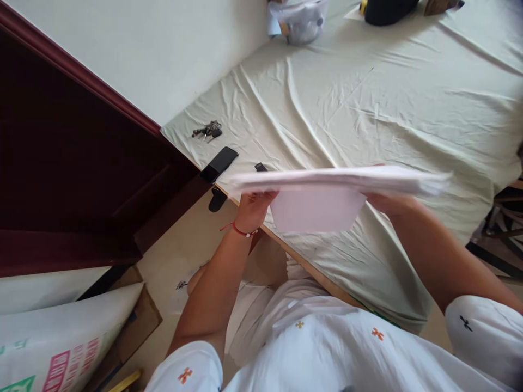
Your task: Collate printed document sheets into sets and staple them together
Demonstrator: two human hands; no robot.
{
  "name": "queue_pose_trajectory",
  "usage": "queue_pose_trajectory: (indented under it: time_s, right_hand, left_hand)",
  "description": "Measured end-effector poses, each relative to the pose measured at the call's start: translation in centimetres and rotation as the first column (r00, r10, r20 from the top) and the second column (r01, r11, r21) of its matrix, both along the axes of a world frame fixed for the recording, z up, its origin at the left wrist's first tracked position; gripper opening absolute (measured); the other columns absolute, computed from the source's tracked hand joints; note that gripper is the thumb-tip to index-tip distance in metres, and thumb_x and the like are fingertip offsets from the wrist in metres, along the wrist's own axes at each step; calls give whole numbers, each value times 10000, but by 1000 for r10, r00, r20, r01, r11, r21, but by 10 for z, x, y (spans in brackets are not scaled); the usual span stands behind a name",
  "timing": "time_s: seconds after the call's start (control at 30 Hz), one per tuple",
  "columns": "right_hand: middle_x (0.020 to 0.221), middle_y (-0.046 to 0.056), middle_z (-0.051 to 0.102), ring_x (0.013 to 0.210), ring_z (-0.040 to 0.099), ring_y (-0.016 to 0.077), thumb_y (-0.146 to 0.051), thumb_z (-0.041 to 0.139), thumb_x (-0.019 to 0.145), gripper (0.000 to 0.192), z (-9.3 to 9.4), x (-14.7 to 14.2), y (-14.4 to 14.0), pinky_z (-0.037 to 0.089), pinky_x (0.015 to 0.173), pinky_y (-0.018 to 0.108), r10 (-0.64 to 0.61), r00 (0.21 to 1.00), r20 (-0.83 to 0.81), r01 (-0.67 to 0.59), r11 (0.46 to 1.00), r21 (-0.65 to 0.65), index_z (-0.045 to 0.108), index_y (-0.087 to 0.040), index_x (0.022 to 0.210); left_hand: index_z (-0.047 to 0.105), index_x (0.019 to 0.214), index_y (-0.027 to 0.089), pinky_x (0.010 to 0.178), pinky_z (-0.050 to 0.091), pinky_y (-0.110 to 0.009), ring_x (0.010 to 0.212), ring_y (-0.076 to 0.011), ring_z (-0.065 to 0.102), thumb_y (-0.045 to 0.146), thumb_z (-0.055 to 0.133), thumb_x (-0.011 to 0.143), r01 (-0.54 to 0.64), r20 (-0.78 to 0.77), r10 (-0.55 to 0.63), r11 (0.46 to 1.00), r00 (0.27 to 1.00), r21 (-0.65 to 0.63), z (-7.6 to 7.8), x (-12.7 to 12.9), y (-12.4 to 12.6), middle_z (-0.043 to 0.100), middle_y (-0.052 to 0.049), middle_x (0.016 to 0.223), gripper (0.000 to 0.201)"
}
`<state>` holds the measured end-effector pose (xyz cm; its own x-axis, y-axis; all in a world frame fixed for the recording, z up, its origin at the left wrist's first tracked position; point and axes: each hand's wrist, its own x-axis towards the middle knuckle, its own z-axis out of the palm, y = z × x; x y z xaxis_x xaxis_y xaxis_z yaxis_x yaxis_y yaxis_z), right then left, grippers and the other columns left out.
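A white sheet of paper (335,188), motion-blurred, is being held edge-on above the near edge of the desk (368,109), its long axis running left to right across the view. The left hand (254,206) is gripping the sheet's left end from below, fingers closed on it; the right hand (390,202) is supporting the right part from beneath, mostly hidden by the paper, so its grip cannot be told exactly. Both hands are in contact; neither is nearer. A folded flap is hanging down between them. No writing is readable on the sheet. Beyond, on the cloth-covered desk, a black phone (220,163) and a bunch of keys (207,130) are lying. Down left, a printed sack (65,343) is showing pink and green markings, illegible.
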<state>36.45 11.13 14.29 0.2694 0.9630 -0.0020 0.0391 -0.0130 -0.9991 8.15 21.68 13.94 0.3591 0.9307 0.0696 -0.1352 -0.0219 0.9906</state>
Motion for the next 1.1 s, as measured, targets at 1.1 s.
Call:
queue_pose_trajectory:
  time_s: [1.1]
  right_hand:
    - [1385,167,692,1410,539,370,-316,433,1057,416,-7,-17,31,429,1165,584,37,551,833,-199,976,88,700,-180,1346]
  left_hand:
    - [768,1097,156,903,574,-366,1004,-270,733,716,595,943,150,-145,-190,958,971,-246,-61,5,-92,813,-115,1082,606]
